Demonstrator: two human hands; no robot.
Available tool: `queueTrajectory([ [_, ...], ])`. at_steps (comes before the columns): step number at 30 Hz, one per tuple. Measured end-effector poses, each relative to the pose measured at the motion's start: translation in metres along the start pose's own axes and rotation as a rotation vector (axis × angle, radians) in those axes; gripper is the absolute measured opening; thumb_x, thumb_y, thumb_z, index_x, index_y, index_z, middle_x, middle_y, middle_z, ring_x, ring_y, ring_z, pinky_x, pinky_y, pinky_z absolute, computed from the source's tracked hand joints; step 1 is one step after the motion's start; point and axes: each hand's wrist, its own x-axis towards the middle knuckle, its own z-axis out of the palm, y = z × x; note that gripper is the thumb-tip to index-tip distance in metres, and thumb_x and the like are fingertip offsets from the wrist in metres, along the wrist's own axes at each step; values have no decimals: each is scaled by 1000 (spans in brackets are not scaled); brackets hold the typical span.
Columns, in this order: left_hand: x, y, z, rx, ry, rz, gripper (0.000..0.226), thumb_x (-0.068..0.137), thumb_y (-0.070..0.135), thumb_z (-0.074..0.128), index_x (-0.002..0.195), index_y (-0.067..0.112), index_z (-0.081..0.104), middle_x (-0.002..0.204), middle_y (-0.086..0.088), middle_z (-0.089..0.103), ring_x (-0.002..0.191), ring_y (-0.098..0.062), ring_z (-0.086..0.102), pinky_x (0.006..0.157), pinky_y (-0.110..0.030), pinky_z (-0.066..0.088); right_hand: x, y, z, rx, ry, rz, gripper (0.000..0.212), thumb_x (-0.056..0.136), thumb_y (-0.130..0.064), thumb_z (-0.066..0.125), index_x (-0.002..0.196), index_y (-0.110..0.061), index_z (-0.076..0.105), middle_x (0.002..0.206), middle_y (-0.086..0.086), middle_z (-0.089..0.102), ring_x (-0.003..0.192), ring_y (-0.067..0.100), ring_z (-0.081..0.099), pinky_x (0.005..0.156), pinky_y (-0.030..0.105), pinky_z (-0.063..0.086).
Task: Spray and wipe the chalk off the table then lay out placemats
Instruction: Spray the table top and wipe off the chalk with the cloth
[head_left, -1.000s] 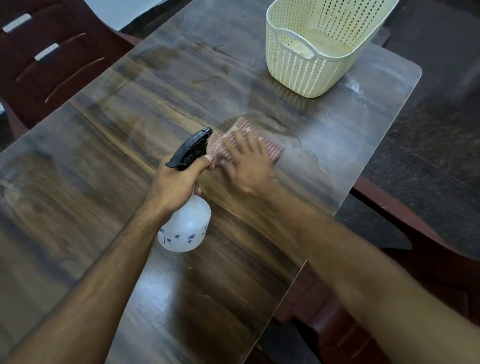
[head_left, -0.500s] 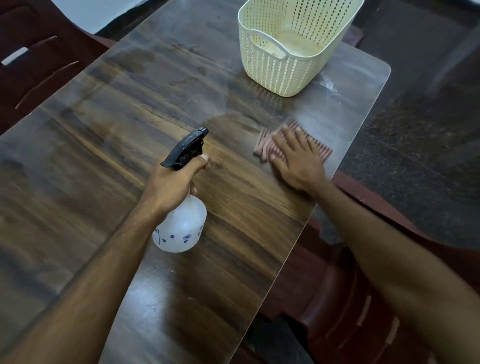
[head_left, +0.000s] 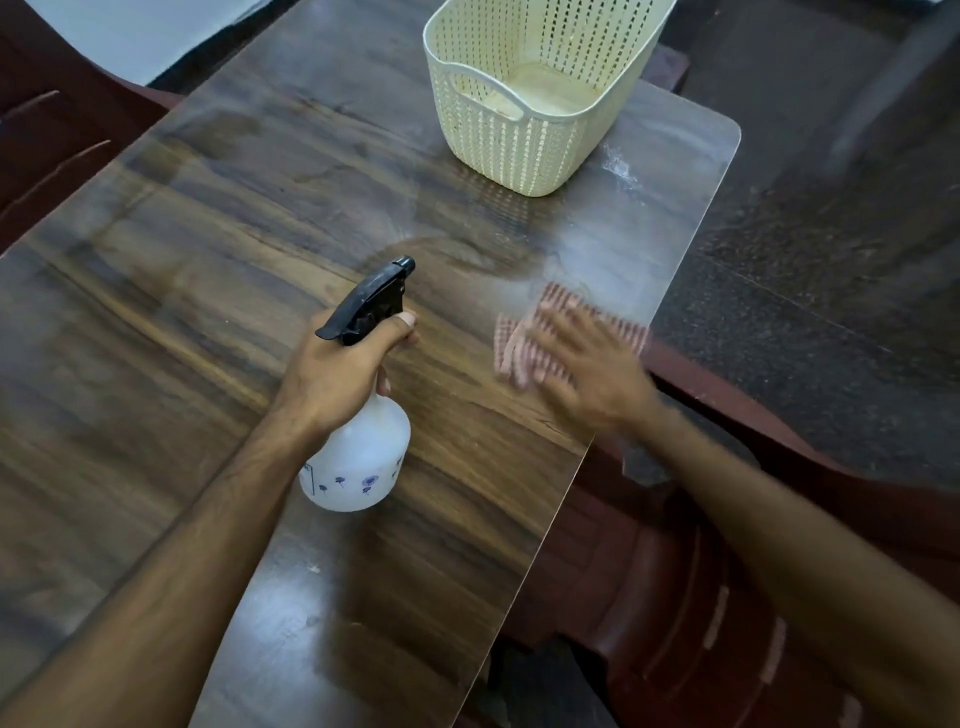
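Left hand (head_left: 337, 374), frame centre, grips a spray bottle (head_left: 358, 457); right hand (head_left: 587, 369), centre right, presses flat, fingers spread, motion-blurred.

Cream perforated basket (head_left: 524, 150), pink ribbed cloth (head_left: 511, 343), white flower-printed bottle (head_left: 358, 467), black-topped.

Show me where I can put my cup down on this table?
Bare wood lies left of the spray bottle and the left hand, out to the table edge, and also left of the basket. It is crowded near the right edge, where the right hand presses the cloth.
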Motion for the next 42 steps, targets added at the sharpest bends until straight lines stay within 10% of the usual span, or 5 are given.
queueTrajectory([
  [7, -1, -4, 7, 16, 5, 6, 22, 93, 42, 61, 105, 27, 69, 96, 14, 74, 50, -10, 55, 71, -30, 44, 77, 31, -24, 40, 64, 303, 66, 99, -64, 15, 156, -35, 5, 165, 0, -3, 151, 24, -5, 121, 49, -4],
  [17, -9, 4, 6, -10, -7, -10, 19, 91, 43, 63, 93, 26, 72, 95, -6, 74, 51, -12, 54, 72, -36, 46, -29, -82, 24, -2, 20, -200, 63, 99, -60, 28, 156, -35, 16, 164, -4, 8, 151, 21, 4, 121, 43, 0],
  [26, -17, -10, -8, -15, 23, -21, 19, 89, 49, 61, 92, 34, 73, 95, 7, 74, 54, -15, 55, 85, -46, 51, 65, -1, -12, 76, 65, 318, 66, 98, -64, 19, 156, -36, 8, 165, 0, 0, 151, 27, -3, 118, 50, -6],
  [34, -25, -20, -9, -35, 34, -56, 35, 75, 64, 60, 91, 35, 72, 92, -14, 73, 56, -16, 57, 82, -49, 52, 33, -102, 17, 29, 72, 20, 68, 97, -65, 21, 156, -32, 16, 165, 0, 10, 152, 26, 4, 122, 51, 5],
  [42, -45, -24, -13, -70, 77, 15, 17, 94, 34, 63, 91, 20, 72, 92, -2, 74, 47, -14, 53, 70, -37, 50, 29, -104, 8, 43, 62, -5, 52, 105, -40, 33, 155, -30, 23, 163, -6, 16, 151, 23, 10, 121, 42, 8],
])
